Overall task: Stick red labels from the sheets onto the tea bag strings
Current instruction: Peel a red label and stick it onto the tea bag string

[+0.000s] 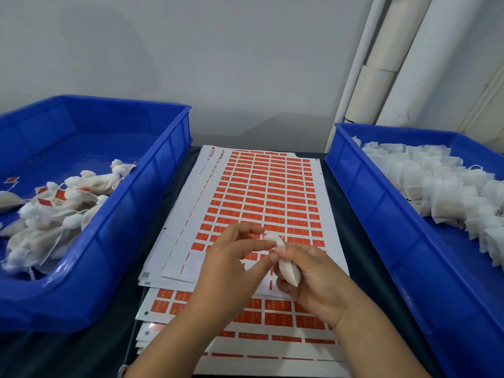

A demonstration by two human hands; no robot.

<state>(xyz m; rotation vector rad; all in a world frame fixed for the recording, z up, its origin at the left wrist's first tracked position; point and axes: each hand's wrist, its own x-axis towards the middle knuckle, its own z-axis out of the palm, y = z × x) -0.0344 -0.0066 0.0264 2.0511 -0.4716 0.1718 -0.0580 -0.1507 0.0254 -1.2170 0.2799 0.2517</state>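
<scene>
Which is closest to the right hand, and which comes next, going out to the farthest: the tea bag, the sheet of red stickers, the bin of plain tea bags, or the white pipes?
1. Tea bag, held in the right hand.
2. Label sheet, just beneath it.
3. Right bin, off to the right.
4. White pipes, far back by the wall.

Right hand grips a white tea bag over the label sheets; left hand pinches at its top. Left blue bin holds labelled bags, right blue bin holds plain ones.
</scene>
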